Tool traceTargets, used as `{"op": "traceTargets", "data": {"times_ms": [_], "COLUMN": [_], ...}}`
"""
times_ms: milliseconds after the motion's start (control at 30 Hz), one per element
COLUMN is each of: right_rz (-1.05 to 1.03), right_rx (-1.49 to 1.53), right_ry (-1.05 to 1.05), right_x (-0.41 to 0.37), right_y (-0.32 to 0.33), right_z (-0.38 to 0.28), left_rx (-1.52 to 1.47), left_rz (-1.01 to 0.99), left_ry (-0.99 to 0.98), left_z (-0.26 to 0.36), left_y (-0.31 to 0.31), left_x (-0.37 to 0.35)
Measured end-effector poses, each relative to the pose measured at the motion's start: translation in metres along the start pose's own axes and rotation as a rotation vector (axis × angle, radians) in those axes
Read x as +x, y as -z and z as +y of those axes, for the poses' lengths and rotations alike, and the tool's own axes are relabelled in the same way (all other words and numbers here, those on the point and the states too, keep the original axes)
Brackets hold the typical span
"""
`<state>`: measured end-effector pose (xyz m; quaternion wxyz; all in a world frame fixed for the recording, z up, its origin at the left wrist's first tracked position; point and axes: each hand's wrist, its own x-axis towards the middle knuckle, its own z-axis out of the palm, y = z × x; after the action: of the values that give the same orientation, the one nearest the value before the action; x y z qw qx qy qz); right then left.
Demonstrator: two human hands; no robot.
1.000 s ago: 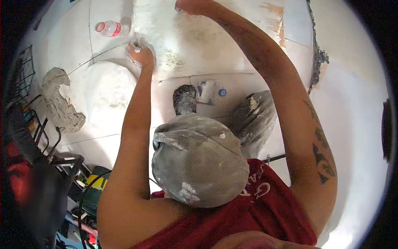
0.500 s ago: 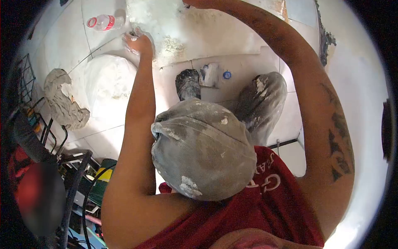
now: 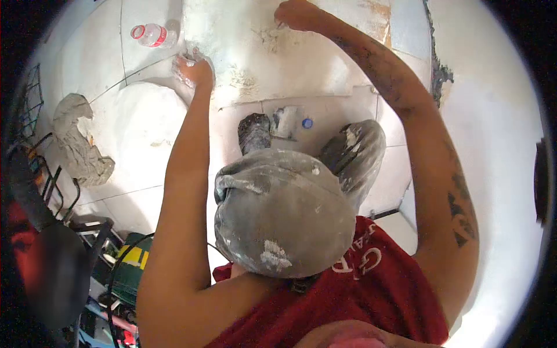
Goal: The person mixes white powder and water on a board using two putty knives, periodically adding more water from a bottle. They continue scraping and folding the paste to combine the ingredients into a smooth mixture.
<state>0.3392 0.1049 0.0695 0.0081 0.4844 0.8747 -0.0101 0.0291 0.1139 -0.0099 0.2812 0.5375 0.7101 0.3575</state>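
Note:
My left hand (image 3: pixel 196 71) is at the left edge of a pale, stained panel (image 3: pixel 220 43), smeared with white paste. Its fingers are curled round a small whitish patch that I cannot make out. Farther right, my right hand (image 3: pixel 296 15) is closed over the upper part of the panel, fingertips down near its surface; whatever it may hold is hidden. A clear plastic bottle (image 3: pixel 154 36) with a red label lies just beyond my left hand. Near my foot are a white-smeared flat piece (image 3: pixel 285 122) and a blue cap (image 3: pixel 307 123).
A round white item (image 3: pixel 148 124) lies left of my left forearm, beside a crumpled grey cloth (image 3: pixel 81 142). Black metal frames (image 3: pixel 64 197) and a green and yellow object (image 3: pixel 134 261) stand at lower left. My bent knee (image 3: pixel 284 214) is below the panel.
My right hand has come lower and to the right in view, so more of it shows. My left hand stays at the panel's edge. The whole view has shifted slightly.

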Motion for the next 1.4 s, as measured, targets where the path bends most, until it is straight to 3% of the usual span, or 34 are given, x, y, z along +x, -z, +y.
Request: {"op": "traceTargets", "data": {"times_ms": [33,67,167,200,300,400,500,600,700,733,867,967,1067,1167,1200,1233,1300,1400], "right_rz": [-0.002,-0.177,-0.072,-0.046,-0.118,-0.203,-0.189,-0.197,-0.131,-0.185,-0.067,-0.264,-0.071,-0.035,-0.254,-0.124,-0.153,-0.024], "right_rx": [0.041,0.042,0.153,0.068,0.067,-0.020,0.016,-0.132,-0.046,-0.040,0.053,-0.068,0.024,0.035,0.053,0.185,0.010,0.007], "right_ry": [-0.013,-0.105,-0.130,-0.080,-0.140,-0.303,-0.323,-0.419,-0.307,-0.361,-0.227,-0.249,-0.211,-0.198,-0.335,-0.313,-0.157,0.081], "right_x": [0.004,0.014,0.027,0.034,0.048,0.048,0.030,0.008,-0.006,-0.013,-0.047,-0.049,-0.055,-0.044,-0.029,-0.022,0.002,0.037], "right_y": [0.000,0.008,0.021,0.016,0.004,0.019,0.004,0.042,-0.006,0.015,0.026,0.028,0.030,0.028,0.031,0.040,0.058,0.048], "right_z": [0.000,0.005,0.028,0.038,0.053,0.029,0.024,-0.018,-0.006,-0.020,-0.036,-0.039,-0.023,-0.006,-0.005,-0.004,-0.003,-0.004], "left_rx": [0.068,0.143,0.235,0.234,-0.037,0.234,0.089,0.152,0.258,0.275,0.233,0.129,0.171,0.226,0.216,0.206,0.175,0.060], "left_rz": [0.039,0.074,0.070,0.060,0.016,0.120,0.018,0.127,0.101,0.073,0.058,0.027,0.024,0.131,0.185,0.236,0.146,0.101], "left_ry": [-0.054,-0.107,-0.120,-0.108,0.003,-0.141,-0.058,-0.055,-0.077,-0.071,-0.068,-0.073,-0.091,-0.171,-0.212,-0.255,-0.238,-0.188], "left_z": [-0.001,-0.004,-0.002,0.005,0.002,0.009,-0.005,-0.001,-0.009,-0.006,0.003,-0.001,-0.002,-0.015,-0.028,-0.037,-0.012,-0.002], "left_y": [-0.003,-0.004,0.004,0.005,0.000,0.004,0.001,-0.005,-0.008,-0.006,0.001,-0.002,-0.003,-0.004,-0.010,-0.014,0.000,0.004], "left_x": [0.001,0.002,-0.006,-0.004,0.001,-0.006,0.002,0.000,0.004,0.004,0.000,0.003,0.006,0.001,0.006,0.006,0.002,0.001]}}
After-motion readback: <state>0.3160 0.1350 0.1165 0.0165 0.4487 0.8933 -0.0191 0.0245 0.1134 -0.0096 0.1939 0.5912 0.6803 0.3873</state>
